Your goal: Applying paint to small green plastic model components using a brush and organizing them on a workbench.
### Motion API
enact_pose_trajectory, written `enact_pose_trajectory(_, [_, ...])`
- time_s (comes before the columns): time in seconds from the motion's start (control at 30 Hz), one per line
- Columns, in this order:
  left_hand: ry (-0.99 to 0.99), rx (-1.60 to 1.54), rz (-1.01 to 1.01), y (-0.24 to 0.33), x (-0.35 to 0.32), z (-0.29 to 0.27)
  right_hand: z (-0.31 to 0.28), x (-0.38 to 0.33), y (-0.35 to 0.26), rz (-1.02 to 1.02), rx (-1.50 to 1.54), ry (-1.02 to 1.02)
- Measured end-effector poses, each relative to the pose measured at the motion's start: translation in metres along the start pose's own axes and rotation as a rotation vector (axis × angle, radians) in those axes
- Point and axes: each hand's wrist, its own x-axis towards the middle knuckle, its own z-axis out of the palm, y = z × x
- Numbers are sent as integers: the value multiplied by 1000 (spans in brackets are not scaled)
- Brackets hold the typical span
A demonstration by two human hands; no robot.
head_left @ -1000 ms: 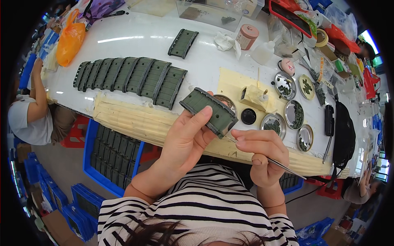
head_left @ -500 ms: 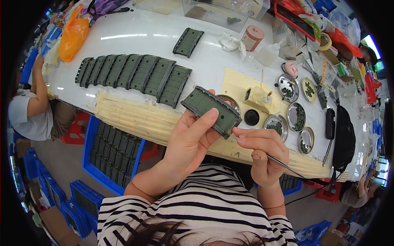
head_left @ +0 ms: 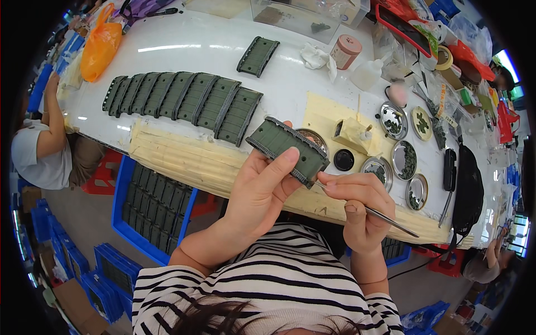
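Note:
My left hand [head_left: 259,187] is closed around a dark green model part [head_left: 287,148], a curved panel with ribbed grey edging, its thumb pressing on the top face. Between the fingers of my right hand [head_left: 360,206] is a thin metal tool with a pointed end, perhaps tweezers [head_left: 393,223]. The front tip of this tool is at the panel's lower right corner, where fingers partly hide it. Similar green panels [head_left: 178,100] lie in an overlapping row on the table to the left. One single panel [head_left: 258,56] lies apart, farther back.
Right of my hands are small metal dishes [head_left: 403,159] with tiny green parts, a black round lid [head_left: 343,160] and a taped block [head_left: 354,134]. A blue crate [head_left: 120,215] of panels stands below the table's padded edge [head_left: 184,162]. Another person [head_left: 44,139] sits at left.
The metal tool's rear end has swung slightly in my right hand. The green panel stays in my left hand, nearly where it was.

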Motion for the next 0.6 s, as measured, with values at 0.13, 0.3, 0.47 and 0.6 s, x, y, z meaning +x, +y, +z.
enact_pose_trajectory(0.13, [0, 8, 4, 0, 0, 0, -1, 1, 0, -6, -9, -12])
enact_pose_trajectory(0.3, [10, 19, 22, -2, 1, 0, 0, 1, 2, 1, 20, -8])
enact_pose_trajectory(0.47, [21, 5, 7, -3, 2, -2, -3, 3, 5, 13, 4, -18])
enact_pose_trajectory(0.6, [28, 2, -1, -3, 2, -1, -3, 3, 5, 43, 38, -5])
